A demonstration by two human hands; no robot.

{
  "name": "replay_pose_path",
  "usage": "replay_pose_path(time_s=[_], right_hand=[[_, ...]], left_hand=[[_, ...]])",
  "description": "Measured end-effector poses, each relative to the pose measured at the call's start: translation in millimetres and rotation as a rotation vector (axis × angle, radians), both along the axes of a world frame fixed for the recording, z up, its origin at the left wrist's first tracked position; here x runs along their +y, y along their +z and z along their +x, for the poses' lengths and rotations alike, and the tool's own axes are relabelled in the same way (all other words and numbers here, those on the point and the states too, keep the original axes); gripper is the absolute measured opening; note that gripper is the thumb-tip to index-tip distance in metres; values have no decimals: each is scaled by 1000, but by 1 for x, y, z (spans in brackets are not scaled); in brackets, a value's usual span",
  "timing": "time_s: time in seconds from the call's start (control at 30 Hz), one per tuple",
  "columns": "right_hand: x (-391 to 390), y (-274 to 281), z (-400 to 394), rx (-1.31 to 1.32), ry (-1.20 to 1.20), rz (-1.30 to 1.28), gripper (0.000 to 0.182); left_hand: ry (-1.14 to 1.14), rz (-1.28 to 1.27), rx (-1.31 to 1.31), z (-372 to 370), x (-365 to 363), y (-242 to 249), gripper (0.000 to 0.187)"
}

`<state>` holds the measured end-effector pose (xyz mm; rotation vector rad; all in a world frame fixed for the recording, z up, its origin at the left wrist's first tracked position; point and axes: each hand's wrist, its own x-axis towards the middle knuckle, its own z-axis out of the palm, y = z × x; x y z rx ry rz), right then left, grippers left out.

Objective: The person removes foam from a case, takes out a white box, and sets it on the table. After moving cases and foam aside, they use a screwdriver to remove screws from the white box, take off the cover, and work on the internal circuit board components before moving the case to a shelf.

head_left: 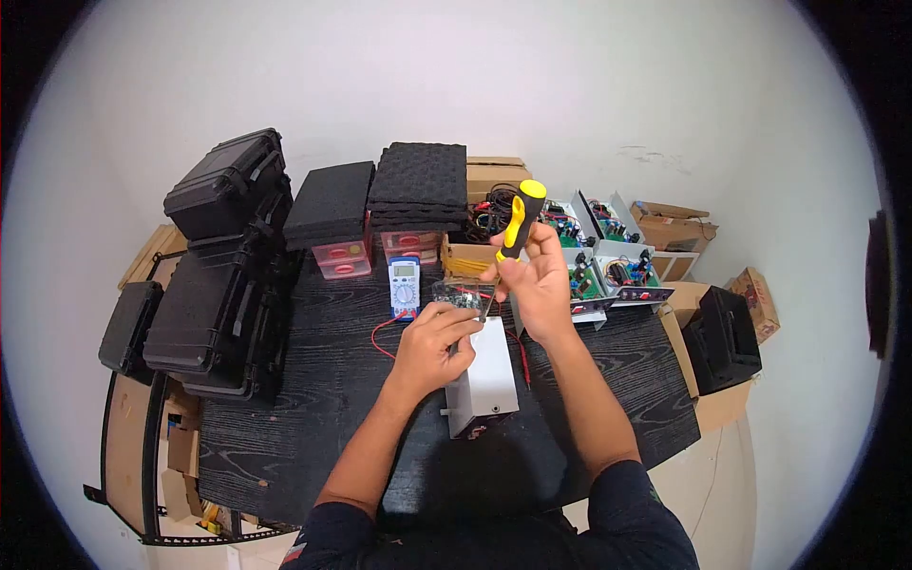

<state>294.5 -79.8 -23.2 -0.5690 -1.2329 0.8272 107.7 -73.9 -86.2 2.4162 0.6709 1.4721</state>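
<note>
My right hand is closed around a yellow-and-black screwdriver. Its handle points up and its shaft slants down towards my left fingertips. My left hand has bent fingers close together by the screwdriver's lower end; whatever they pinch is too small or hidden to make out. Just beyond those fingers is a clear box with small dark parts inside. Beneath and between my hands lies a white metal case, its far end partly covered by my left hand.
A blue multimeter with red leads stands left of the clear box. Black hard cases are stacked at left. Black foam sheets rest on red-and-clear drawers. Open units with green circuit boards sit at right, near a cardboard box.
</note>
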Motion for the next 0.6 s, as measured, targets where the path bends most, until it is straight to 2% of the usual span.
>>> replay_pose_path(time_s=[0.03,0.13,0.23,0.33,0.43,0.53,0.6], right_hand=[[1,-3,2,-60,-32,37,36],[4,-4,9,-35,67,-82,40],[-2,9,4,86,128,-139,40],[-2,4,-1,79,65,-70,38],[3,-7,3,-88,-38,23,37],[2,1,3,52,61,-137,38],[2,3,3,124,99,-126,36]], left_hand=[[-1,-7,-1,0,0,-1,28],[-15,-14,19,-1,1,0,27],[-26,-60,2,0,-1,1,28],[-23,-39,2,0,-1,0,28],[-33,-75,-13,1,-4,2,28],[-40,-91,-16,1,-4,2,27],[-34,-81,-13,1,-3,1,27]])
